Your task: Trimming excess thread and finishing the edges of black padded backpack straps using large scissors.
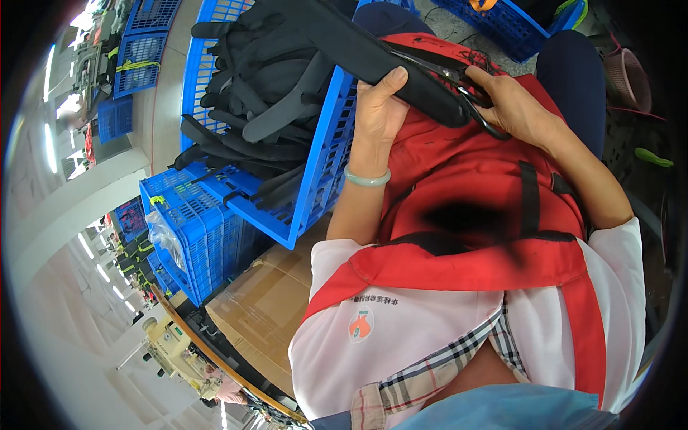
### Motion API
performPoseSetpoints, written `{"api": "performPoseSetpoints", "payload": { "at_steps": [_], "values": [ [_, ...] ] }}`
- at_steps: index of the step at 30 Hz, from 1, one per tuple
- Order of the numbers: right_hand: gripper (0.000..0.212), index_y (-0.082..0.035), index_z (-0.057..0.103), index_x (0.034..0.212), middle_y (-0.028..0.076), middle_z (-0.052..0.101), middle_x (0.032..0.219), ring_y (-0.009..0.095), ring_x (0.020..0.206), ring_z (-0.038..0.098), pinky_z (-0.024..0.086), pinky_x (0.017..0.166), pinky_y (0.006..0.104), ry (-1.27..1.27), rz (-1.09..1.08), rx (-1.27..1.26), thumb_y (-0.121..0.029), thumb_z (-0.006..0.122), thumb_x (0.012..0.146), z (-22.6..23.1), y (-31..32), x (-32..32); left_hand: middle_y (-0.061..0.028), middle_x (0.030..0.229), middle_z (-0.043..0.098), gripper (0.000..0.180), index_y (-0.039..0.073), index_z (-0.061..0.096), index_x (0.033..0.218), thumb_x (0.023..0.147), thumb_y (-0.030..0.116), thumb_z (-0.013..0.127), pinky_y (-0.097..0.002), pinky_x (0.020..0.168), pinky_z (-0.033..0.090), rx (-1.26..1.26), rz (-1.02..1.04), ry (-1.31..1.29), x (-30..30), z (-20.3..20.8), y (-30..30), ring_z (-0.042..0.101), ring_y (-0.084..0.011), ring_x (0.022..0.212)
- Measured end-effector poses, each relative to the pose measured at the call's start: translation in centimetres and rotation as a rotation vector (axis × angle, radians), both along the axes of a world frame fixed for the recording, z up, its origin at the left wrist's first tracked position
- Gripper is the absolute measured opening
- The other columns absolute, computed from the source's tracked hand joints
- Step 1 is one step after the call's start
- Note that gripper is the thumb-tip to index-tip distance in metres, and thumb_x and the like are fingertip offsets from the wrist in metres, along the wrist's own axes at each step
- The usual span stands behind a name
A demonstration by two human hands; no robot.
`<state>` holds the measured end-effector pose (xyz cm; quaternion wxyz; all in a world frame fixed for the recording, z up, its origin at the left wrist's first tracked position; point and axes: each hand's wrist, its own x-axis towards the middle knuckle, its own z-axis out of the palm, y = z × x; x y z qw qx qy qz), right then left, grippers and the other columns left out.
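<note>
The person by the crates has a long black padded strip (362,54) pinched in the left hand (381,111), the thumb pressed on its upper face and the other fingers mostly out of sight beneath it. The right hand (519,107) is closed around the handles of a pair of dark-handled scissors (466,89), so neither set of fingers is free. What matters most, as I see it, is how strip and scissors lie to each other: the strip's long axis slants from beyond the left fingers, up and to the left, down to a rounded end that stops just short of the right fingers. The blades point back up along the strip's far edge, close to parallel with it rather than square across; whether they touch the cloth or stand parted, I can't tell from here. The left hand is the nearer one, being on the strip itself, while the right reaches it only by way of the scissors. Below both sets of fingers spreads a red apron (444,161) over the lap. To the left of the left fingers, a blue plastic crate (312,168) holds a heap of similar black strips (279,79).
</note>
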<state>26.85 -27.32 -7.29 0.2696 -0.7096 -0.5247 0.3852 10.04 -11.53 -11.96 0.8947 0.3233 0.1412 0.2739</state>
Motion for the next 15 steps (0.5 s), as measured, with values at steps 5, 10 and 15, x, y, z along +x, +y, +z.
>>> {"api": "performPoseSetpoints", "payload": {
  "at_steps": [5, 10, 15],
  "values": [
    [0.036, 0.001, 0.048, 0.108, 0.023, 0.055, 0.069, 0.041, 0.066, 0.055, 0.042, 0.061, 0.0453, -0.062, -0.013, 0.173, -0.023, 0.065, 0.088, -2.2, -0.7, 0.4, -0.0106, 0.107, 0.063, 0.035, 0.003, 0.057, 0.115, 0.083, 0.001, 0.069, -0.0417, 0.094, 0.05, -0.101, 0.009, -0.041, 0.1, 0.9, 2.1, 0.061, -0.0242, 0.101],
    [0.042, 0.0, 0.048, 0.115, 0.024, 0.057, 0.075, 0.043, 0.073, 0.057, 0.043, 0.064, 0.0462, -0.041, -0.074, 0.099, -0.025, 0.066, 0.087, -2.9, -0.6, 0.1, -0.0098, 0.105, 0.064, 0.035, 0.003, 0.057, 0.114, 0.081, -0.001, 0.07, -0.0411, 0.094, 0.051, -0.003, 0.024, 0.006, 1.1, 1.0, 1.6, 0.062, -0.0236, 0.099],
    [0.054, 0.0, 0.041, 0.123, 0.027, 0.059, 0.092, 0.045, 0.089, 0.057, 0.044, 0.073, 0.0487, -0.079, -0.008, 0.173, -0.027, 0.069, 0.084, -1.9, -0.5, 0.2, -0.0097, 0.104, 0.064, 0.037, 0.003, 0.058, 0.112, 0.078, -0.004, 0.072, -0.0414, 0.092, 0.052, -0.006, 0.043, 0.004, 1.1, 0.6, 1.3, 0.063, -0.0232, 0.097]
  ]
}}
